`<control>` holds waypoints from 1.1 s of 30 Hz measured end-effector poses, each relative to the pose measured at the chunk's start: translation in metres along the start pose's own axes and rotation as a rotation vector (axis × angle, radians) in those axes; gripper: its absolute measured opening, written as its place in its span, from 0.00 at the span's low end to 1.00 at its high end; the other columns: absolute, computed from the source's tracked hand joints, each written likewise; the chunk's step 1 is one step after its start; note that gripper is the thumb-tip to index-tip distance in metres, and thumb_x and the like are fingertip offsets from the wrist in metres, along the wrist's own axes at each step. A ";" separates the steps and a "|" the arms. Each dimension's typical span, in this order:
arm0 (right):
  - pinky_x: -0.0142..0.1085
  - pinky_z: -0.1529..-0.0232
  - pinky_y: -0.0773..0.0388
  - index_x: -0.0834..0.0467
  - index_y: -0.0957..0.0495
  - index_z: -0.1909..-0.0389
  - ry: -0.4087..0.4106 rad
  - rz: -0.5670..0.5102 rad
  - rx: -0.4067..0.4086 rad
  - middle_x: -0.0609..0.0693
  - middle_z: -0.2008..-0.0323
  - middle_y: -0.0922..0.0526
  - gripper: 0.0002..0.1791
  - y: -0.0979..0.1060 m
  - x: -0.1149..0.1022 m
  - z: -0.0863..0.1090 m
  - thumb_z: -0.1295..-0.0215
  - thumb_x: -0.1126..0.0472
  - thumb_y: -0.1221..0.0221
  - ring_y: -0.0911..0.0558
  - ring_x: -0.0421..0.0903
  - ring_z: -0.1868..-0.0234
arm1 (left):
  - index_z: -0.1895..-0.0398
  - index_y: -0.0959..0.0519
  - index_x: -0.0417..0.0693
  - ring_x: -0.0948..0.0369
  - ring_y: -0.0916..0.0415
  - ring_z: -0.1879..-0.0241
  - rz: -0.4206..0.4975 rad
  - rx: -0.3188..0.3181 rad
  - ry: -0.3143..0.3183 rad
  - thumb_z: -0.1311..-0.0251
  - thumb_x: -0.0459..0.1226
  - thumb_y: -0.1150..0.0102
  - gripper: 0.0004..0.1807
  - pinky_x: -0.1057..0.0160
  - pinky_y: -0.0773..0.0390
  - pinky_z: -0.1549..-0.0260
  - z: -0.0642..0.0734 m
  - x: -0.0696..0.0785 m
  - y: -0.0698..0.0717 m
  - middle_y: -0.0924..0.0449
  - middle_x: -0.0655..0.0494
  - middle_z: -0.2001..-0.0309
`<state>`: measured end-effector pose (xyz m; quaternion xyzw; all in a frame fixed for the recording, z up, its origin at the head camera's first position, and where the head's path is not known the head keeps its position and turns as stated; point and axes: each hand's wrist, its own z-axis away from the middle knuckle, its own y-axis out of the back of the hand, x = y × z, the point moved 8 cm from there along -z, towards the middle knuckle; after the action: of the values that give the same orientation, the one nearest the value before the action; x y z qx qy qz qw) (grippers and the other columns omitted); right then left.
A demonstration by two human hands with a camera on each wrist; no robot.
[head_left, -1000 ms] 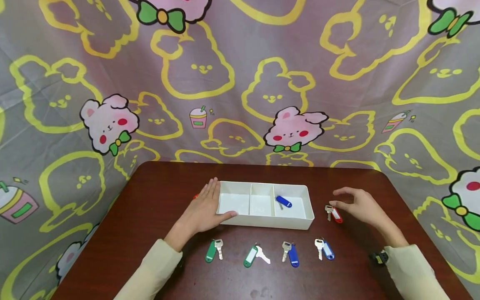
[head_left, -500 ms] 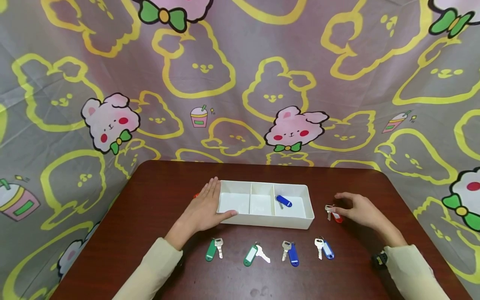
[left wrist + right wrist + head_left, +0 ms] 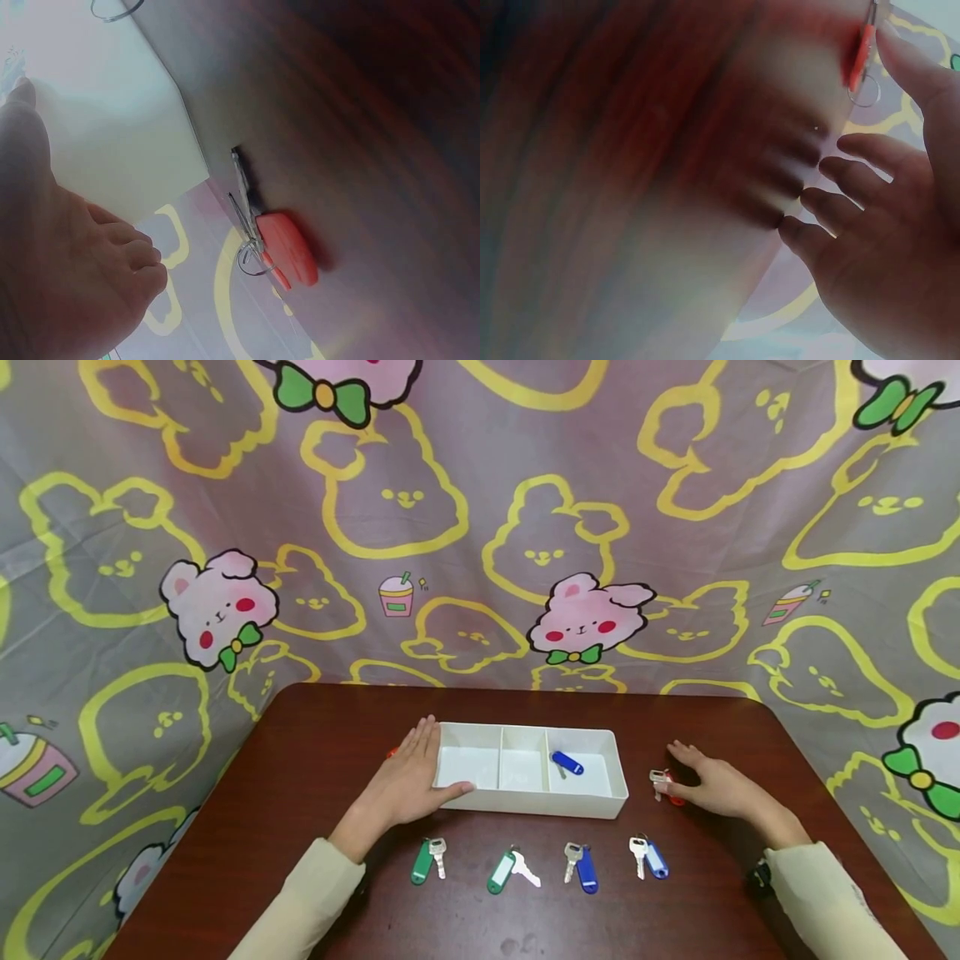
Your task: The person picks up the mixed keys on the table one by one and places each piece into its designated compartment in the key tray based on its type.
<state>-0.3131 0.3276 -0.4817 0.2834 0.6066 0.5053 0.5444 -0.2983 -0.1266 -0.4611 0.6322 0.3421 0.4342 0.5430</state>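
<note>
My left hand (image 3: 405, 781) lies along the left end of a white three-compartment tray (image 3: 525, 802), fingers straight and thumb over its front wall. Inside the right compartment is a key with a blue tag (image 3: 567, 763). To the right of the tray, my right hand (image 3: 720, 785) has its fingers extended and spread, with the thumb over a key (image 3: 658, 779) with a red tag (image 3: 862, 56). The hand partly hides that tag in the head view. In the left wrist view, keys with another red tag (image 3: 289, 247) lie on the table beyond the left hand.
In front of the tray, keys with two green tags (image 3: 422, 862) (image 3: 501, 872) and two blue tags (image 3: 587, 870) (image 3: 656, 860) lie in a row on the dark wooden table (image 3: 337, 718). A patterned curtain (image 3: 465, 527) rises behind the table.
My right hand has lowered, its fingers straightening and spreading, and its thumb has moved across the red-tagged key. My left hand and the tray have stayed in place.
</note>
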 end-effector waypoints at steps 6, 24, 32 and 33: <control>0.74 0.32 0.34 0.68 0.34 0.24 0.013 0.023 -0.015 0.75 0.23 0.38 0.47 -0.003 0.001 -0.004 0.30 0.38 0.35 0.40 0.80 0.24 | 0.16 0.57 0.34 0.47 0.63 0.13 0.010 -0.003 -0.002 0.39 0.82 0.66 0.69 0.50 0.52 0.15 0.000 -0.001 -0.001 0.63 0.40 0.14; 0.72 0.34 0.30 0.62 0.20 0.34 0.067 0.058 0.024 0.72 0.30 0.26 0.29 0.006 -0.005 0.000 0.29 0.50 0.34 0.30 0.77 0.28 | 0.16 0.58 0.34 0.48 0.62 0.13 0.003 0.002 -0.010 0.38 0.82 0.67 0.69 0.51 0.52 0.15 -0.001 -0.001 -0.001 0.62 0.39 0.14; 0.67 0.39 0.23 0.61 0.10 0.50 0.127 0.068 0.092 0.70 0.41 0.16 0.13 0.011 -0.009 -0.002 0.33 0.62 0.31 0.20 0.73 0.36 | 0.16 0.55 0.33 0.46 0.61 0.13 0.005 0.008 -0.009 0.38 0.82 0.65 0.68 0.50 0.50 0.15 0.000 0.000 0.000 0.60 0.38 0.14; 0.67 0.39 0.22 0.61 0.09 0.52 0.135 0.065 0.106 0.70 0.42 0.15 0.11 0.011 -0.010 -0.002 0.34 0.63 0.31 0.19 0.73 0.37 | 0.16 0.56 0.33 0.47 0.61 0.13 0.008 0.007 -0.008 0.38 0.82 0.65 0.68 0.50 0.51 0.15 0.000 0.000 0.000 0.60 0.38 0.14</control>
<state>-0.3150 0.3213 -0.4674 0.2967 0.6585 0.5076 0.4698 -0.2985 -0.1265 -0.4612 0.6371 0.3387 0.4327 0.5405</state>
